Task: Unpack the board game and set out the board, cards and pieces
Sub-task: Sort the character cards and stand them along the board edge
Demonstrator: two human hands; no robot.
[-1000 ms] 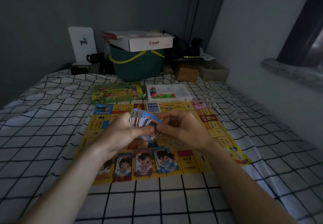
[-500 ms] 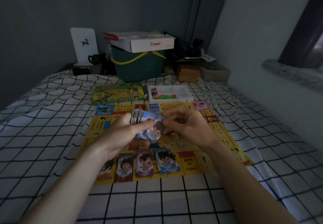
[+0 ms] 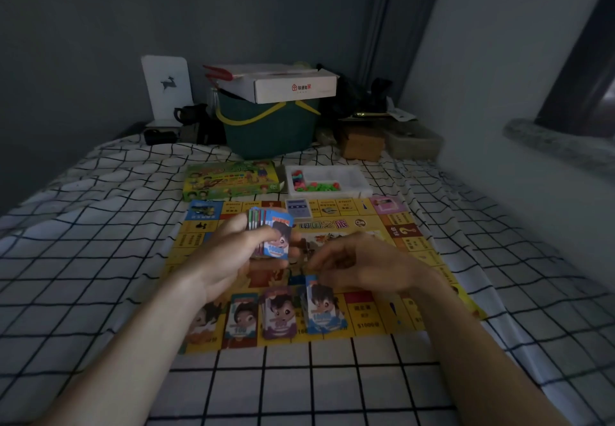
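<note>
Left hand [image 3: 229, 252]: grip closed around a stack of colourful paper cards [image 3: 271, 234], above the yellow game board [image 3: 412, 252].
Right hand [image 3: 362, 264]: fingers loosely curled, blurred; its hold cannot be told.
Board: flat on the checked bed sheet [image 3: 100, 259].

Occlusions and blur, head view.
My right hand [image 3: 362, 264] is motion-blurred; I cannot tell its finger pose. My left hand [image 3: 229, 252] hides the lower card stack [image 3: 271, 237]. Board [image 3: 412, 249] print is too small to read.

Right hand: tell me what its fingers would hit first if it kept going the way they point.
Probably the card stack that the left hand holds; the right hand points leftward at it, though depth is unclear.
</note>
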